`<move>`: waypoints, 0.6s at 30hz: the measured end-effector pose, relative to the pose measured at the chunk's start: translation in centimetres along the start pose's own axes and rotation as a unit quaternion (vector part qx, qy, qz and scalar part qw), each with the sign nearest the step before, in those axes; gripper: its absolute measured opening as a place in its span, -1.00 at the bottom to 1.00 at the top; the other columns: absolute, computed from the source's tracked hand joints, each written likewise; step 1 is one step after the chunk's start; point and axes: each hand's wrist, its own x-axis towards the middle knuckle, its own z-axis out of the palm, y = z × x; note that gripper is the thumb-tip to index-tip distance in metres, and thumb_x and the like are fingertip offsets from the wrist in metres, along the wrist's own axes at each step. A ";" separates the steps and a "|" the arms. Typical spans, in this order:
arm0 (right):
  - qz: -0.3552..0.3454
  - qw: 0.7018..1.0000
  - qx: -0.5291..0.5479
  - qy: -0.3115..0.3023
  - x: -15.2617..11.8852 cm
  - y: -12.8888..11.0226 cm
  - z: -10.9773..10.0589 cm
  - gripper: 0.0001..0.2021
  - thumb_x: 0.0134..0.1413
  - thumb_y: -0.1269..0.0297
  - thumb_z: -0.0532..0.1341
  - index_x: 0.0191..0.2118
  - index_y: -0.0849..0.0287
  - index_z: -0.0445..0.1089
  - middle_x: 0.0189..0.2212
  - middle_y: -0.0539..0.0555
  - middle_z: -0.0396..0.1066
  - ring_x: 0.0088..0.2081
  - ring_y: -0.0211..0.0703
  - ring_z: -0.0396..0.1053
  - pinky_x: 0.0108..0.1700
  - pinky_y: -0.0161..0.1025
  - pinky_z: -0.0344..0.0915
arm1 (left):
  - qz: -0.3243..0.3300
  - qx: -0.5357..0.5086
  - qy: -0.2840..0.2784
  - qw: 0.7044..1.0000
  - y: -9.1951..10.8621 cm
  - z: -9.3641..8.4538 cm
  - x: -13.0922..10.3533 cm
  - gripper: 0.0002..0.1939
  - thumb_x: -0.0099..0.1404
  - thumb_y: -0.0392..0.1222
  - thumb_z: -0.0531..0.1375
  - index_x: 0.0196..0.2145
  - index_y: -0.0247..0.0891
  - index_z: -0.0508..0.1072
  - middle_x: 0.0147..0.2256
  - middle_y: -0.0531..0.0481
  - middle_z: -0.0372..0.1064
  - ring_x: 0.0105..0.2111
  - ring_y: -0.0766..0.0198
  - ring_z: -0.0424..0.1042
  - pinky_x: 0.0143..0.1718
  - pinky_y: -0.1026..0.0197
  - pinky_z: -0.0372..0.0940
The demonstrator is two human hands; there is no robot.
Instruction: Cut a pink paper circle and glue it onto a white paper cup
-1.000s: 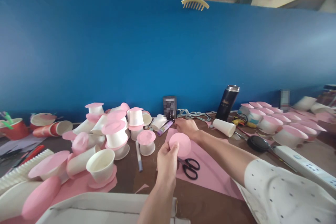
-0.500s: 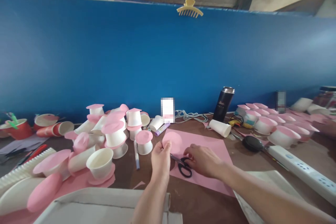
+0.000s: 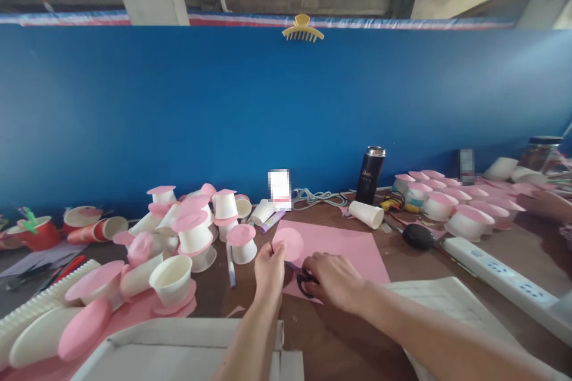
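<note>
My left hand (image 3: 269,265) pinches the lower left edge of a light pink paper circle (image 3: 289,243). Under it lies a larger pink sheet (image 3: 346,250) on the brown table. Black-handled scissors (image 3: 305,283) lie on the sheet, blades pointing at my left hand. My right hand (image 3: 333,277) is bent over their handles, its fingers curled onto the loops and partly hiding them. Left of my hands are a white cup with a pink disc on top (image 3: 242,243) and a pen (image 3: 231,265).
Paper cups with pink discs crowd the left; an open white cup (image 3: 170,280) stands among them. Behind are a black flask (image 3: 370,175) and a lying cup (image 3: 366,214). A power strip (image 3: 500,274) and more cups are right. A person's hand (image 3: 547,207) shows far right.
My right hand has moved onto the scissors' handles, covering more of them. The view has shifted slightly, and another person's hand has appeared at the right edge.
</note>
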 end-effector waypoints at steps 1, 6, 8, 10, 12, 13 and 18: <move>0.000 1.000 -0.001 0.000 0.0 -0.1 0.1 -0.84 0.03 0.20 0.19 -0.32 0.14 0.45 -0.36 0.09 0.47 -0.32 -0.08 0.41 -0.39 -0.28 -0.01 | 0.002 0.000 0.002 1.000 -0.1 0.0 0.0 -0.69 0.09 0.02 0.18 -0.63 -0.23 0.29 -0.64 0.10 0.17 -0.53 0.27 0.19 -0.41 0.24 0.07; -0.004 1.000 -0.001 -0.001 0.0 0.1 0.1 -0.82 0.04 0.18 0.18 -0.33 0.15 0.44 -0.36 0.10 0.47 -0.33 -0.08 0.42 -0.41 -0.27 -0.02 | 0.005 -0.004 0.001 1.000 -0.7 0.2 0.4 -0.72 0.08 0.00 0.18 -0.61 -0.23 0.32 -0.62 0.09 0.22 -0.53 0.28 0.19 -0.42 0.25 0.07; -0.008 1.000 0.000 -0.002 -0.1 0.2 -0.1 -0.82 0.05 0.17 0.18 -0.32 0.15 0.44 -0.36 0.10 0.48 -0.33 -0.07 0.42 -0.40 -0.27 -0.01 | 0.009 -0.006 0.004 1.000 -0.8 0.3 0.4 -0.73 0.07 0.00 0.19 -0.61 -0.23 0.34 -0.62 0.09 0.21 -0.52 0.27 0.19 -0.42 0.25 0.07; -0.009 1.000 0.003 -0.007 -0.1 0.1 -0.2 -0.82 0.04 0.16 0.19 -0.32 0.14 0.43 -0.37 0.09 0.48 -0.34 -0.08 0.43 -0.41 -0.28 -0.01 | 0.010 -0.014 0.008 1.000 -0.9 0.3 0.4 -0.73 0.06 -0.01 0.20 -0.62 -0.23 0.34 -0.63 0.09 0.19 -0.51 0.27 0.20 -0.42 0.25 0.08; -0.006 1.000 0.005 -0.010 0.0 0.0 -0.2 -0.82 0.02 0.16 0.21 -0.32 0.14 0.43 -0.38 0.09 0.49 -0.34 -0.08 0.43 -0.42 -0.28 -0.01 | 0.004 -0.032 0.005 0.999 -0.9 0.4 0.4 -0.73 0.04 0.00 0.22 -0.62 -0.23 0.34 -0.63 0.09 0.20 -0.52 0.26 0.21 -0.43 0.25 0.09; -0.002 1.000 0.005 -0.010 0.0 0.0 -0.1 -0.82 0.00 0.16 0.21 -0.33 0.14 0.43 -0.39 0.09 0.49 -0.34 -0.08 0.43 -0.42 -0.28 -0.01 | 0.000 -0.041 0.004 0.999 -0.9 0.4 0.4 -0.73 0.03 0.00 0.22 -0.62 -0.23 0.34 -0.63 0.09 0.20 -0.52 0.26 0.21 -0.43 0.25 0.09; 0.054 0.997 0.050 0.018 0.1 1.1 0.0 -0.83 -0.03 0.17 0.20 -0.33 0.11 0.44 -0.42 0.06 0.50 -0.39 -0.11 0.42 -0.44 -0.29 0.00 | -0.001 -0.059 0.015 0.998 -0.8 0.3 0.4 -0.72 0.01 0.03 0.24 -0.59 -0.24 0.37 -0.61 0.08 0.24 -0.50 0.25 0.24 -0.42 0.24 0.12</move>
